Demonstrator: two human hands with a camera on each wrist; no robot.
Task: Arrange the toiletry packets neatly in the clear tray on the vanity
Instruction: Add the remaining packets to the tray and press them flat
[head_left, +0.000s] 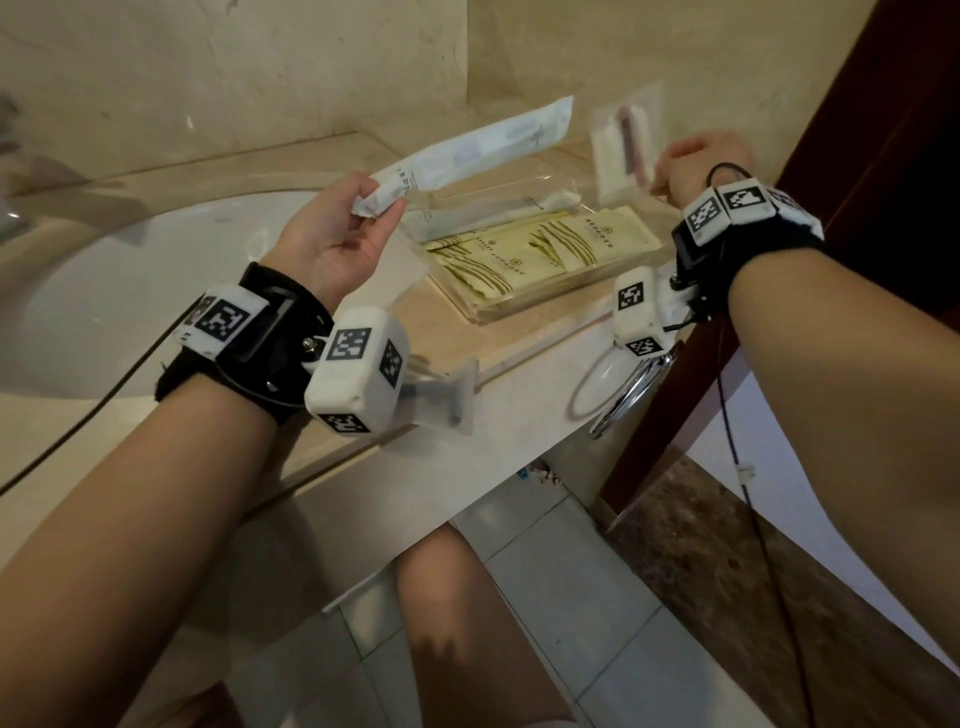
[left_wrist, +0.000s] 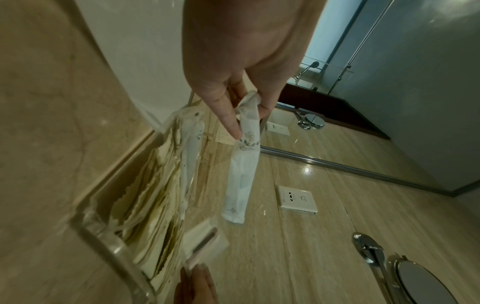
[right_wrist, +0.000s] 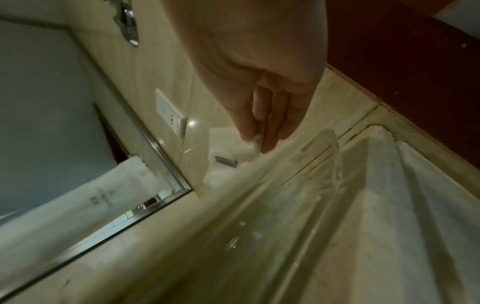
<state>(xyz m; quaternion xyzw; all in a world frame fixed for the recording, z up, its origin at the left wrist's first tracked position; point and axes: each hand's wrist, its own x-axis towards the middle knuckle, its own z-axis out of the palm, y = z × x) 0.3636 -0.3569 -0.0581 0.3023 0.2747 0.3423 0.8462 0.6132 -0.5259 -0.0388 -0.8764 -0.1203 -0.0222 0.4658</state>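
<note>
My left hand (head_left: 363, 208) pinches one end of a long white packet (head_left: 478, 150) and holds it up over the clear tray (head_left: 498, 312). The same long white packet (left_wrist: 241, 174) hangs from my thumb and finger in the left wrist view. My right hand (head_left: 691, 166) pinches a small clear packet with a dark pink item (head_left: 628, 143), raised above the tray's far right corner. Several yellow sachets (head_left: 540, 249) and another white packet (head_left: 493, 208) lie inside the tray. In the right wrist view my right hand (right_wrist: 259, 133) holds the blurred small packet (right_wrist: 228, 156).
The white sink basin (head_left: 130, 301) lies left of the tray. A clear packet (head_left: 441, 400) sits at the vanity's front edge under my left wrist. A round chrome mirror (head_left: 623, 389) hangs off the front right. Wall sockets (left_wrist: 297, 198) and a wall mirror frame (left_wrist: 363, 166) stand behind.
</note>
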